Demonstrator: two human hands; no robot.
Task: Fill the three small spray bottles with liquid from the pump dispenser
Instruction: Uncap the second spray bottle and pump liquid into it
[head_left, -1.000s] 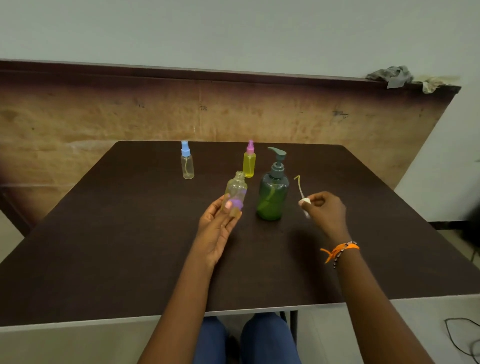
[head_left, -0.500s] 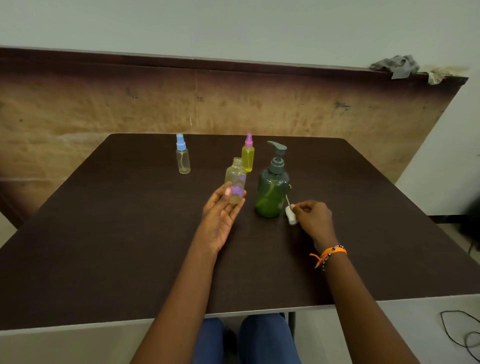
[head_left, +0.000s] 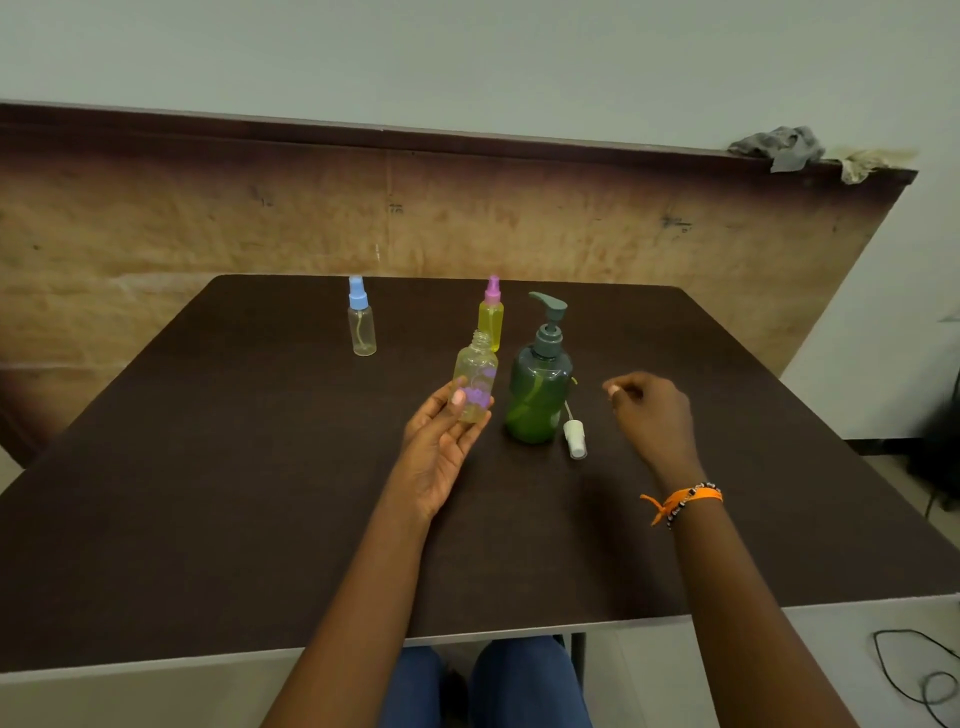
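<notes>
My left hand (head_left: 441, 449) holds an uncapped clear spray bottle (head_left: 475, 382) with purple print, upright, thumb on its front. Right of it stands the green pump dispenser (head_left: 537, 387) with a grey pump head. The bottle's white spray cap (head_left: 575, 439), its thin tube attached, lies on the table against the dispenser's right side. My right hand (head_left: 649, 410) hovers just right of the cap, fingers loosely curled, holding nothing. A yellow spray bottle (head_left: 491, 317) with a pink cap stands behind the held bottle. A clear spray bottle (head_left: 361, 322) with a blue cap stands at the back left.
All of this sits on a dark brown table (head_left: 208, 493), with a wooden panel (head_left: 208, 223) behind it. A grey rag (head_left: 779, 145) lies on the panel's top right. A black cable (head_left: 924, 675) runs on the floor at the right.
My right hand lowered the white spray cap to the table beside the dispenser, let it go and drew back to the right. My left hand kept holding the uncapped bottle.
</notes>
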